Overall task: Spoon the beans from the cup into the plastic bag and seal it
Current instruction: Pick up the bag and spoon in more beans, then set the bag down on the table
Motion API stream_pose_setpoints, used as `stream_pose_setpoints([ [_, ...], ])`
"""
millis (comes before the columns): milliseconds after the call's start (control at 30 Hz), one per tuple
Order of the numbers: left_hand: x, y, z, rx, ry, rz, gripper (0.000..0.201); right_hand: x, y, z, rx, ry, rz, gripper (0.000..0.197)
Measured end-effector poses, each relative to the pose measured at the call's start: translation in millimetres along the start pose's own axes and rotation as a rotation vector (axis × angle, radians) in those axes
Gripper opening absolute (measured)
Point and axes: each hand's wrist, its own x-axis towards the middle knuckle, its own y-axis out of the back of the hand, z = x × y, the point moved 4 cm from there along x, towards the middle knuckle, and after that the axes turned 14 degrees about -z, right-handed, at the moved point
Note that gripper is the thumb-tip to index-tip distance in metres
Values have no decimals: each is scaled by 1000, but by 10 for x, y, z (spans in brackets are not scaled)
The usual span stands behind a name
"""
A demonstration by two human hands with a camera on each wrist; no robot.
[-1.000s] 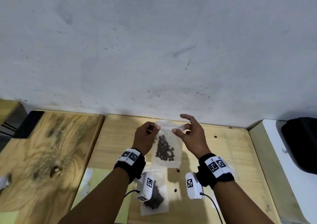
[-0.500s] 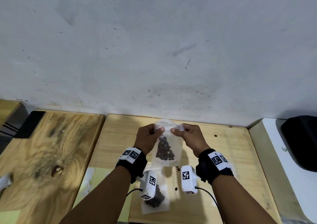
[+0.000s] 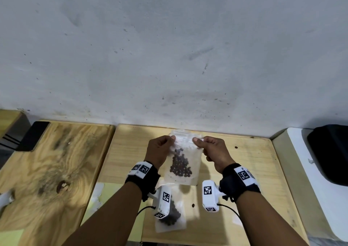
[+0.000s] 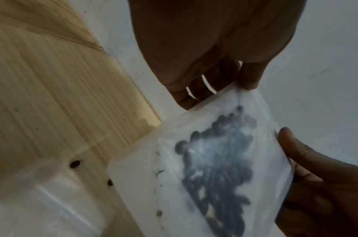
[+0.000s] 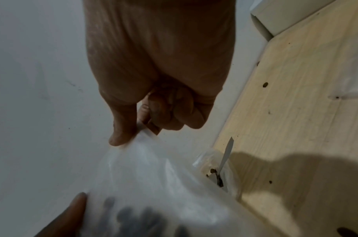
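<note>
So no readable writing anywhere. Left hand (image 3: 161,148) and right hand (image 3: 213,150) each have a grip pinched on the plastic bag (image 3: 185,167) top, beans (image 3: 179,166) inside, held above the desk (image 3: 252,170). Second bag (image 3: 174,217) lies below it, loose beans nearby.

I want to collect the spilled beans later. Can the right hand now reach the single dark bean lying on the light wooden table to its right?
Probably not now: the right hand pinches the clear plastic bag of dark beans and would have to let go. Otherwise nothing stands between it and the single dark bean on the light wooden table.
</note>
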Motion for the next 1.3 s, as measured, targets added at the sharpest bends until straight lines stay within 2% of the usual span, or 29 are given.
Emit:
stream_pose_setpoints([
  [167,3,-2,-19,-15,-2,74,35,-33,-58,13,-49,77,48,27],
  [233,26,33,-59,-101,52,137,31,-58,-94,49,-93,112,3,29],
  [300,34,72,-110,-127,108,164,26,-97,-152,121,-226,96,-89,22],
  [367,2,95,-145,-112,143,136,14,-127,-154,228,-274,41,-98,14],
  [400,-27,102,-152,-107,144,106,17,-131,-134,282,-260,19,-70,17],
  [467,-98,123,-210,-74,132,39,38,-142,-104,384,-216,-6,-34,23],
  [500,-147,138,-238,-12,129,2,40,-147,-111,430,-217,-10,-41,24],
  [600,-264,190,-408,164,207,-91,26,-155,-176,588,-338,-42,-120,29],
  [767,-559,341,-808,212,426,-166,19,-214,-329,1032,-487,-210,-325,35],
  [900,-796,451,-1095,209,550,-223,20,-291,-434,1338,-616,-340,-429,40],
  [1067,-916,491,-1316,213,655,-237,20,-316,-515,1556,-664,-409,-494,42],
  [1200,-891,502,-1296,277,671,-265,17,-304,-506,1594,-724,-448,-522,42],
  [1300,-792,560,-1191,471,585,-261,13,-281,-423,1523,-728,-440,-501,38],
])
